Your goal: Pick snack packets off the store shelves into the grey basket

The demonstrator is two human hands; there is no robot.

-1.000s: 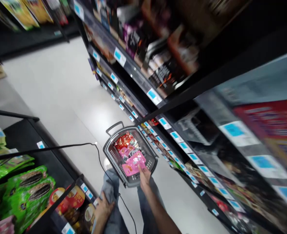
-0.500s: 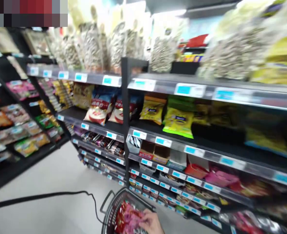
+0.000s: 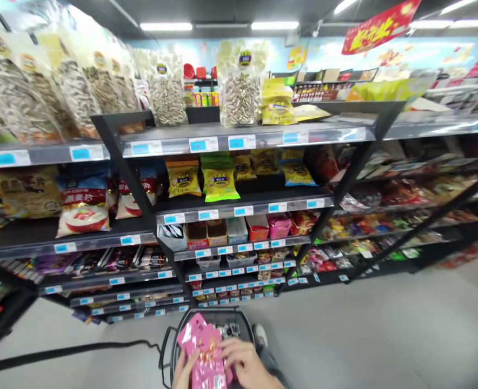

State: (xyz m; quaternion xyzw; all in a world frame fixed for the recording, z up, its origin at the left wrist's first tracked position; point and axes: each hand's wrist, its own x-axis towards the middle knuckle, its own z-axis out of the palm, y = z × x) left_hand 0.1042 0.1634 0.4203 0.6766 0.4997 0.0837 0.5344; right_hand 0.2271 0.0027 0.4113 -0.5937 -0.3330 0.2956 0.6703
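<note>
The left hand (image 3: 186,367) is pinching the left edge of the pink packets (image 3: 205,350), which are showing over the basket (image 3: 244,325); the right hand (image 3: 245,361) is touching their right side, its grip unclear; farther right, a shoe (image 3: 260,335) is showing.

Place: shop | shelves (image 3: 259,189) edged with price tags (image 3: 204,144) | bagged snacks (image 3: 219,182) on display | shopping basket (image 3: 246,324)
</note>
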